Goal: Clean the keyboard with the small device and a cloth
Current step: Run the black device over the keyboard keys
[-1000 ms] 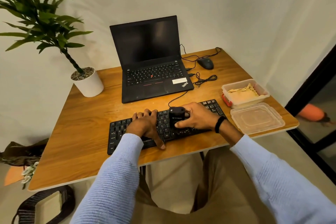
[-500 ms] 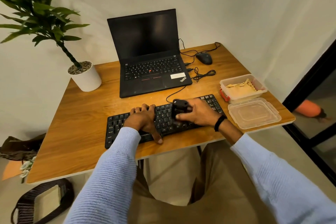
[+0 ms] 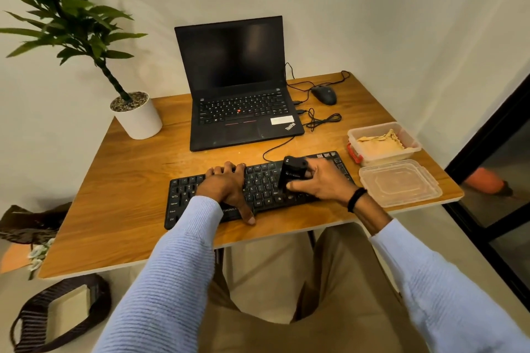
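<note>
A black keyboard [image 3: 263, 189] lies near the front edge of the wooden table [image 3: 120, 195]. My left hand [image 3: 226, 189] rests on its left half, fingers over the far rim and thumb at the near edge. My right hand [image 3: 324, 180] grips a small black device [image 3: 292, 170], tilted, with its lower end on the keys right of centre. A beige cloth [image 3: 378, 143] lies folded in a clear container [image 3: 413, 140] at the table's right.
An open black laptop [image 3: 238, 94] stands behind the keyboard, a mouse [image 3: 324, 94] and cables to its right. A potted plant [image 3: 137, 114] sits at the back left. The container lid [image 3: 398, 183] lies right of the keyboard. A bag [image 3: 57, 309] is on the floor.
My right hand has shifted the device slightly right and tilted it over the keys. My left hand has stayed put on the keyboard. The camera view has shifted a little.
</note>
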A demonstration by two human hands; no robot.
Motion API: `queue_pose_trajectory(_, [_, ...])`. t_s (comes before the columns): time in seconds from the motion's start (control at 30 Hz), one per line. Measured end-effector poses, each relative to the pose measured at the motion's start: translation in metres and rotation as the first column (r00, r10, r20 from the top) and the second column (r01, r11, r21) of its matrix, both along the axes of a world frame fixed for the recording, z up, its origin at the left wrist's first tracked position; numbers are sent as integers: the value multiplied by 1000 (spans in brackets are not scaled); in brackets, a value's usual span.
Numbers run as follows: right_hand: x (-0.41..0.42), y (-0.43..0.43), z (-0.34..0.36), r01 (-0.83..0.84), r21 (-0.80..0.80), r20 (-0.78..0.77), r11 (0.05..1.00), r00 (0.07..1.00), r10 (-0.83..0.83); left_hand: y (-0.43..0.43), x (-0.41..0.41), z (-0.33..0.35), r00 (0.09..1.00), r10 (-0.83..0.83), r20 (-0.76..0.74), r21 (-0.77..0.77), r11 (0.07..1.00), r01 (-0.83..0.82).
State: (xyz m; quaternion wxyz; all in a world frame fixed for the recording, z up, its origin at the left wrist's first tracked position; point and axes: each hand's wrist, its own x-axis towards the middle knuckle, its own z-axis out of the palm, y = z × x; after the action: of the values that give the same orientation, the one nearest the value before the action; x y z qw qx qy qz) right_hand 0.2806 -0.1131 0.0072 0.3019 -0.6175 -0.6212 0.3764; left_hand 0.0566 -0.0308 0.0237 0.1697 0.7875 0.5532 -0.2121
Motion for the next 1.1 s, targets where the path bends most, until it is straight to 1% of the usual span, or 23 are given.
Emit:
queue_pose_trajectory(0.07, [-3, 2, -1, -93, -85, -27, 992, 996, 91, 0, 0, 2, 1000, 3, 2, -4, 1000, -3])
queue_pose_trajectory(0.13, [-3, 4, -3, 49, 60, 17, 997, 999, -50, -1, 0, 2, 1000, -1, -3, -6, 1000, 1])
queue_pose_trajectory(0.17, [-2, 6, -2, 93, 104, 42, 990, 994, -98, -2, 1, 2, 1000, -3, -6, -8, 1000, 3])
queue_pose_trajectory(0.2, [0, 8, 1, 54, 71, 41, 996, 998, -57, -2, 1, 2, 1000, -5, -5, -8, 1000, 5])
queue_pose_trajectory(0.27, [-2, 12, 5, -139, -112, -42, 984, 990, 135, -2, 0, 3, 1000, -4, 6, -7, 1000, 4])
queue_pose_trajectory(0.3, [-4, 14, 3, -138, -121, -62, 983, 989, 131, -2, 0, 3, 1000, -6, 7, -9, 1000, 6])
queue_pose_trajectory(0.37, [-4, 22, -1, 62, 20, -20, 998, 998, -61, -2, 0, 3, 1000, -13, 7, -3, 1000, 13])
queue_pose_trajectory(0.4, [-5, 24, 0, 91, 31, -3, 995, 996, -91, -2, 0, 2, 1000, -11, 6, -3, 1000, 11])
queue_pose_trajectory(0.5, [-13, 29, 3, -130, -156, -106, 979, 988, 114, -2, -1, 4, 1000, 0, 20, -5, 1000, 0])
queue_pose_trajectory(0.53, [-14, 31, 2, -76, -123, -97, 989, 993, 64, -3, 0, 3, 1000, 2, 21, -9, 1000, -2])
queue_pose_trajectory(0.6, [-13, 38, 2, 138, 68, 46, 988, 989, -141, -2, 0, 1, 1000, 8, 19, -9, 1000, -8])
queue_pose_trajectory(0.63, [-13, 40, 2, 130, 70, 64, 989, 989, -134, -1, 0, 0, 1000, 11, 21, -8, 1000, -11])
queue_pose_trajectory(0.7, [-19, 43, 7, -83, -98, 17, 992, 996, 85, 2, -2, -3, 999, 13, 35, -3, 1000, -13])
queue_pose_trajectory(0.73, [-23, 44, 6, -116, -122, 18, 986, 993, 119, 3, -3, -4, 999, 14, 40, -4, 1000, -14])
queue_pose_trajectory(0.77, [-22, 48, 4, -31, -45, 49, 999, 998, 33, 4, -2, -5, 999, 15, 44, -5, 1000, -15])
queue_pose_trajectory(0.8, [-21, 49, 6, 97, 87, 129, 991, 986, -108, 4, -2, -6, 999, 19, 45, -5, 1000, -18])
queue_pose_trajectory(0.83, [-21, 51, 9, 165, 159, 182, 974, 964, -193, 4, -2, -7, 999, 21, 45, -4, 1000, -21])
queue_pose_trajectory(0.87, [-20, 51, 9, 131, 138, 188, 982, 970, -155, 3, -3, -7, 999, 19, 47, -2, 1000, -19])
queue_pose_trajectory(0.93, [-25, 51, 11, -81, -61, 56, 995, 995, 85, 3, -4, -5, 998, 17, 65, -8, 1000, -17])
queue_pose_trajectory(0.97, [-28, 50, 9, -127, -75, 49, 989, 990, 131, 3, -5, -6, 997, 15, 73, -13, 1000, -14])
queue_pose_trajectory(1.0, [-31, 50, 9, -93, -5, 89, 996, 992, 93, 4, -5, -7, 997, 12, 82, -9, 1000, -11])
queue_pose_trajectory(1.07, [-32, 52, 2, 54, 147, 169, 988, 982, -78, 6, -7, -10, 995, 27, 101, -10, 1000, -26])
queue_pose_trajectory(1.1, [-33, 51, 0, 61, 128, 154, 990, 985, -81, 6, -9, -11, 993, 31, 114, -9, 1000, -30])
